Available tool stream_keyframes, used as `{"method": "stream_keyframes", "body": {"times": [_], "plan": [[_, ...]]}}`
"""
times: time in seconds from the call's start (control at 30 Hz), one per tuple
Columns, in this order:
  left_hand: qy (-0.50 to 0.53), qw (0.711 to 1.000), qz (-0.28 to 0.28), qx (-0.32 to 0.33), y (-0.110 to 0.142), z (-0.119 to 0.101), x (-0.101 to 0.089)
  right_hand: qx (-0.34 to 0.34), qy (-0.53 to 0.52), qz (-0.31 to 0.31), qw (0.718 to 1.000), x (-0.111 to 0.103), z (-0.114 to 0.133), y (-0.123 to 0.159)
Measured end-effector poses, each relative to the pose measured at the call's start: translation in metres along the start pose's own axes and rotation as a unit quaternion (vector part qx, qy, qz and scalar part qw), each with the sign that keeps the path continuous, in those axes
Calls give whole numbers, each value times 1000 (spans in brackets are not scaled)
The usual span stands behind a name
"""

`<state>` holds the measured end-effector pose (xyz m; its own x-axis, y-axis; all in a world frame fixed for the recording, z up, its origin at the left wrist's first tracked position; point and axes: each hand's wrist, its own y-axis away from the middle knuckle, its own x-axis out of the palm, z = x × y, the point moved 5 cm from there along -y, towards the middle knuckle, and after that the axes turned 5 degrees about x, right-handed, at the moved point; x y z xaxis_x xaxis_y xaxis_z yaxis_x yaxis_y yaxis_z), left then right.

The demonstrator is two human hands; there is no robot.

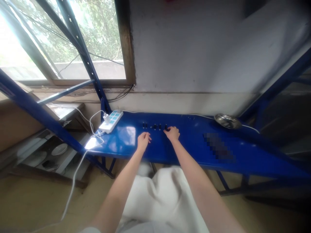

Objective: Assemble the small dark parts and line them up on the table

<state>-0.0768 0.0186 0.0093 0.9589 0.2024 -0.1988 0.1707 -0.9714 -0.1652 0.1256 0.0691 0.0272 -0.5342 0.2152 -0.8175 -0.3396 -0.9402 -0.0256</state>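
Several small dark cylinder-like pieces stand or lie in a loose row on the blue shelf (155, 149); their exact kind is too small to tell. My right hand (173, 133) is at the right end of this row, its thumb and fingertips closing on a small black piece (166, 126). Just below the row's left part is my left hand (144, 141), its fingers loosely bent and slightly apart, with nothing visible in them. Nearest to it is a pair of small black pieces (144, 125). Another black piece (155, 127) sits between the two hands.
A white power strip (111, 121) with a plugged-in charger lies at the shelf's left end, its cable hanging to the floor. A shiny metal bowl (227, 121) and a blurred-out dark object (218, 147) lie on the right. Blue metal posts (84, 53) frame the shelf.
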Motion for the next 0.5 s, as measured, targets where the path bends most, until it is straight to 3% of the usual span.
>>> {"method": "stream_keyframes", "body": {"times": [0.37, 0.5], "plan": [[8, 1000, -9, 2, 6, -12, -3, -9, -9, -25, 1000, 5, 4, -4], [-4, 999, -29, 40, 8, -18, -4, -16, -32, -6, 999, 2, 4, 1]]}}
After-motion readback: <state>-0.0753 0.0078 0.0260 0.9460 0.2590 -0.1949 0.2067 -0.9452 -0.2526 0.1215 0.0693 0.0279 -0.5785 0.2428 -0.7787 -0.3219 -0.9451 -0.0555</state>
